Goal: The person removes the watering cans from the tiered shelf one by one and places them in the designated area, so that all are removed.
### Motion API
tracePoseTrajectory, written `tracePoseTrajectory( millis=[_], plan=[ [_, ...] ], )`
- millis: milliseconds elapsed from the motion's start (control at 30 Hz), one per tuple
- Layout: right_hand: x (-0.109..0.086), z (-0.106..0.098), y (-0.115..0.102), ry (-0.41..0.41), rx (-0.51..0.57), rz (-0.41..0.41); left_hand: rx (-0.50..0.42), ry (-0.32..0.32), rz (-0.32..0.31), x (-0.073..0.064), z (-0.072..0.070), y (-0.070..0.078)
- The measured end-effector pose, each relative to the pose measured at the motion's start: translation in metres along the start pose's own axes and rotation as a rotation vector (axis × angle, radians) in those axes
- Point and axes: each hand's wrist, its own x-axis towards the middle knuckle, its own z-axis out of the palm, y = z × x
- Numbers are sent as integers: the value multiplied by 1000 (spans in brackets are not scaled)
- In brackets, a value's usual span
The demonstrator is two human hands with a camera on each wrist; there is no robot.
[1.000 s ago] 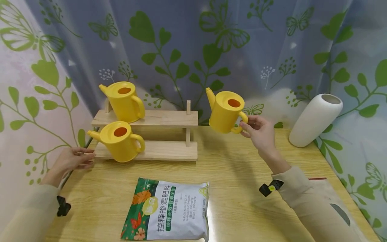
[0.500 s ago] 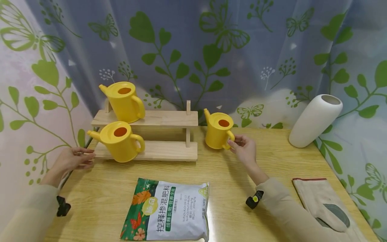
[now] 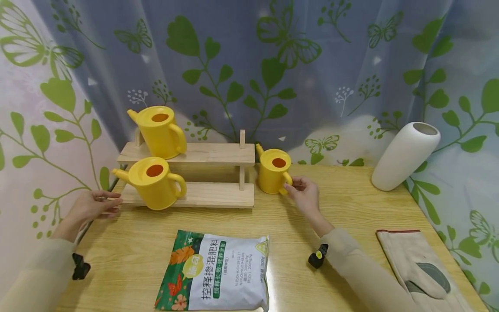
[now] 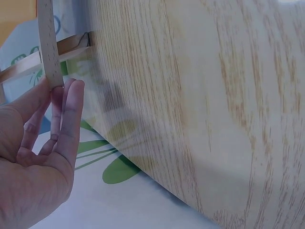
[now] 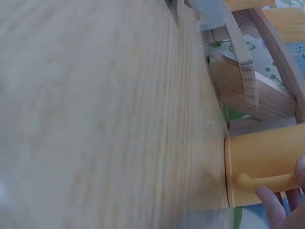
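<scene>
A small yellow watering can [image 3: 272,173] stands upright at the right end of the two-tier wooden shelf [image 3: 218,195], its base at the tabletop. My right hand [image 3: 305,194] holds its handle between thumb and fingers; the right wrist view shows the handle [image 5: 267,182] and my fingertips on it. Two more yellow watering cans are on the shelf: one on the upper board [image 3: 161,134], one on the lower board [image 3: 153,184], both with spouts to the left. My left hand [image 3: 91,207] pinches the left end of the lower board [image 4: 51,57] between thumb and fingers.
A white and green fertilizer bag [image 3: 234,268] lies flat on the wooden table [image 3: 304,242] in front of the shelf. A white vase [image 3: 403,158] leans tilted at the back right. Work gloves [image 3: 417,264] lie at the right edge. A patterned curtain [image 3: 331,86] hangs behind.
My right hand has lowered the watering can from the air to the table and shifted it left, close to the shelf's end. The gloves have come into fuller view. My left hand has stayed put.
</scene>
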Motion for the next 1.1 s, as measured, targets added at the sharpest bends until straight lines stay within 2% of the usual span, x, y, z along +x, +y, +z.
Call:
tracePoseTrajectory(
  millis=[233, 300, 467, 567, 700, 900, 1100],
  plan=[
    [4, -9, -1, -95, -41, -16, 22, -2, -7, -2, 1, 4],
    [5, -14, -4, -86, -50, -49, 30, -2, -7, -3, 1, 4],
    [3, -23, -24, -17, 10, -170, 41, -3, -7, -3, 1, 5],
    [-1, -21, -40, -69, 40, -218, 44, -6, -5, -2, 1, 4],
    [-5, 0, -60, -185, 41, -251, 52, -5, -6, -2, 0, 3],
    [-13, 54, -84, -383, 60, -297, 40, -2, 5, -1, 1, 2],
    [-13, 112, -98, -576, 70, -254, 36, 1, -9, -2, 1, 1]
  ],
)
